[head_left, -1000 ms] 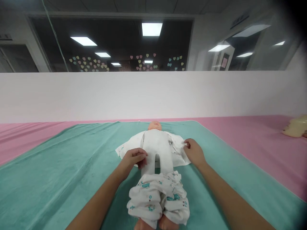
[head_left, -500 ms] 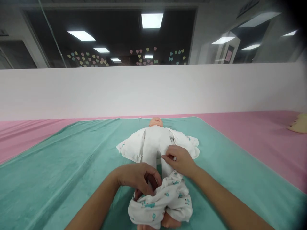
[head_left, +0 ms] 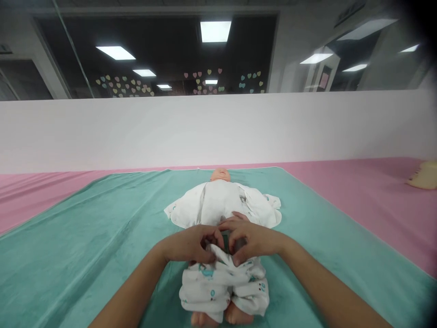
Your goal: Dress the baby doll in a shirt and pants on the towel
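Two hands [head_left: 191,243], one doll [head_left: 220,175] (two feet [head_left: 238,314] showing), one pair of trousers [head_left: 204,291].

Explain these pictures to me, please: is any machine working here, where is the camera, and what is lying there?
There is no robot: you see a person's bare left hand and right hand. One camera, worn on that person's head, looks forward and down. On a teal sheet lies a doll on its back, feet toward the person. White cloth spreads about its upper body, and patterned cloth is bunched around its legs. Both hands are at that bunched cloth's upper edge; whether the fingers grip it is hard to tell.
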A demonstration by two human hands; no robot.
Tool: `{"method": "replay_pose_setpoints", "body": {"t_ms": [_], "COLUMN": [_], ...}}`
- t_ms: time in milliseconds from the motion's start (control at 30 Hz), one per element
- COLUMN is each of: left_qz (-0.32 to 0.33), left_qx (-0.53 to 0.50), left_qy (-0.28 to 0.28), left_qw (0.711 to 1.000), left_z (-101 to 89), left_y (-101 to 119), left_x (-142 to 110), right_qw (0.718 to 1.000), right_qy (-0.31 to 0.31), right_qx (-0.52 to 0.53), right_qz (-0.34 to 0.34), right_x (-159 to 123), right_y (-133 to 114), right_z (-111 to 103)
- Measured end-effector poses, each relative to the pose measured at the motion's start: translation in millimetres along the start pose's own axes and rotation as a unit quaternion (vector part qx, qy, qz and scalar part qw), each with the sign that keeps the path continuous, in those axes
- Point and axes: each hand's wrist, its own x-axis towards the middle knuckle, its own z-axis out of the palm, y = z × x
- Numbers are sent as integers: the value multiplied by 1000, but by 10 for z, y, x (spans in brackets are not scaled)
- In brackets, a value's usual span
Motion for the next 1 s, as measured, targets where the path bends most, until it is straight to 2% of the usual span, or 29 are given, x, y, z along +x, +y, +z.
{"method": "replay_pose_setpoints", "body": {"t_ms": [100, 233, 333, 400, 500, 600, 767, 867, 1000], "left_qz": [48, 80, 93, 95, 63, 33, 39, 34, 16], "left_qx": [106, 247, 288, 271, 183, 109, 113, 153, 233], "left_qy": [139, 273, 355, 398, 397, 370, 378, 378, 380], "left_qw": [984, 926, 885, 871, 897, 922, 918, 913, 895], "left_z": [68, 134, 151, 158, 173, 184, 132, 73, 10], "left_y": [-23, -112, -203, -274, -375, -436, -474, -500, -513], "left_x": [70, 176, 242, 291, 366, 413, 442, 480, 531], "right_qw": [1000, 989, 974, 960, 932, 913, 918, 917, 889], "right_qy": [25, 132, 212, 265, 342, 373, 324, 294, 283], "right_qx": [-9, -38, -54, -70, -78, -59, -72, -151, -287], "right_qz": [16, 49, 50, 55, 92, 154, 216, 223, 217], "right_x": [11, 48, 77, 95, 124, 153, 193, 231, 299], "right_y": [-27, 33, 114, 169, 266, 398, 616, 636, 498], "right_z": [43, 162, 236, 270, 319, 381, 425, 388, 299]}}
